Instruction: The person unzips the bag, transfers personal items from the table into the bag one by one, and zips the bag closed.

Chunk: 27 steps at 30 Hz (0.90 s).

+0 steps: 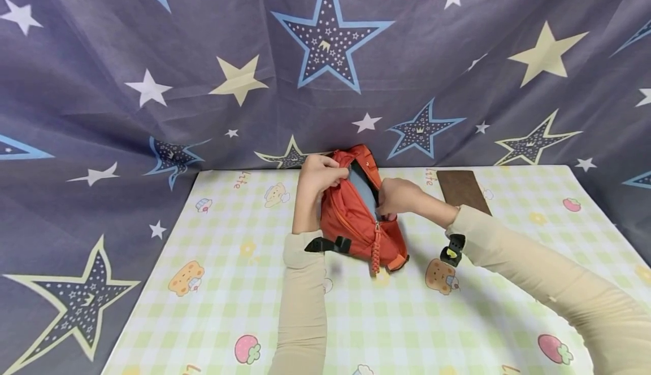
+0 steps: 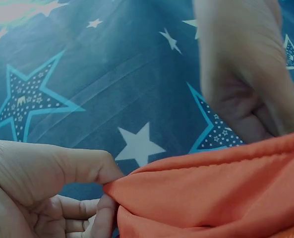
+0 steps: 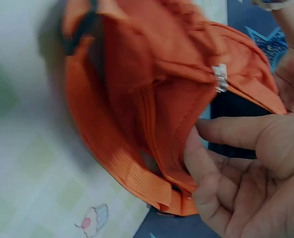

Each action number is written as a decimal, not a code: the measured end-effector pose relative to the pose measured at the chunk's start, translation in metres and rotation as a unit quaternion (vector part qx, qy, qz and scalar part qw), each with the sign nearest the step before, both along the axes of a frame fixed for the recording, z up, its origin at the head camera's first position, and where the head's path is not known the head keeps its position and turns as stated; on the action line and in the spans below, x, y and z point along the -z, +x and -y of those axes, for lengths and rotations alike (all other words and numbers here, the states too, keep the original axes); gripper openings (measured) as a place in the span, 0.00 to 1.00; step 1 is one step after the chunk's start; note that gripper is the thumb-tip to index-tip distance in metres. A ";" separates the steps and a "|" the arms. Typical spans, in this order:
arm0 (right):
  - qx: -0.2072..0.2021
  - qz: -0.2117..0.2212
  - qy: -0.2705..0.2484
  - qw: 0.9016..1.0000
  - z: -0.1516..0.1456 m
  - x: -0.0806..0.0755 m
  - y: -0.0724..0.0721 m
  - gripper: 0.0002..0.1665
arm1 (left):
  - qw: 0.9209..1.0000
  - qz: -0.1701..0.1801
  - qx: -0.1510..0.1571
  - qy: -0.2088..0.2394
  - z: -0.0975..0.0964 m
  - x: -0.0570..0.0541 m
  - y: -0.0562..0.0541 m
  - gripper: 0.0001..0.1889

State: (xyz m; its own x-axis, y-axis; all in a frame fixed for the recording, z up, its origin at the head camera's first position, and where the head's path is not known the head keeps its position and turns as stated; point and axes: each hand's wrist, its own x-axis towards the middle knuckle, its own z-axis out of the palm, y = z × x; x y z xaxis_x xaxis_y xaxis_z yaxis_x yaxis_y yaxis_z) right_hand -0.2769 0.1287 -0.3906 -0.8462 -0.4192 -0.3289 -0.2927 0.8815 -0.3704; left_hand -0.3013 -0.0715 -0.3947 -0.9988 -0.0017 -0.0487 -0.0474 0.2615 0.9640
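A red-orange zippered bag (image 1: 351, 217) stands near the back of the table, its zipper open and a grey-blue inside showing. At the left edge of the opening, my left hand (image 1: 319, 174) pinches the fabric between thumb and fingers, as the left wrist view shows close up. My right hand (image 1: 402, 197) grips the opposite edge of the opening, and some of its fingertips are hidden by the cloth. A metal zipper pull (image 3: 219, 78) sits at the end of the opening, with a braided red cord (image 1: 376, 251) hanging from it. An orange strap (image 3: 109, 148) curves along the bag's side.
The table (image 1: 224, 307) wears a green-and-white checked cover with cartoon prints. A flat brown rectangular piece (image 1: 464, 191) lies at the back right, behind my right forearm. A dark star-patterned curtain (image 1: 203, 36) hangs right behind the table's back edge.
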 end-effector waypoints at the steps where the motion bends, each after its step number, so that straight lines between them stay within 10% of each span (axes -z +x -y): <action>1: -0.001 -0.010 0.005 1.000 0.001 0.001 0.000 0.29 | 1.000 0.001 -0.003 0.021 0.001 0.001 -0.001 0.06; 27: 0.036 -0.046 0.015 0.998 0.006 0.016 -0.002 0.15 | 0.997 0.056 0.050 0.029 0.017 0.003 -0.007 0.11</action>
State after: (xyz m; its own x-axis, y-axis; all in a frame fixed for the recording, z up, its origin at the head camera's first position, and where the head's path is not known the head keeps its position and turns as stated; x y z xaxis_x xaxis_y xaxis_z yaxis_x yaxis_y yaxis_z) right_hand -0.2786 0.1225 -0.4061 -0.9012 -0.3464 -0.2606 -0.2589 0.9123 -0.3174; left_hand -0.3080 -0.0884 -0.3980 -0.9821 0.1034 -0.1574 -0.1325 0.2145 0.9677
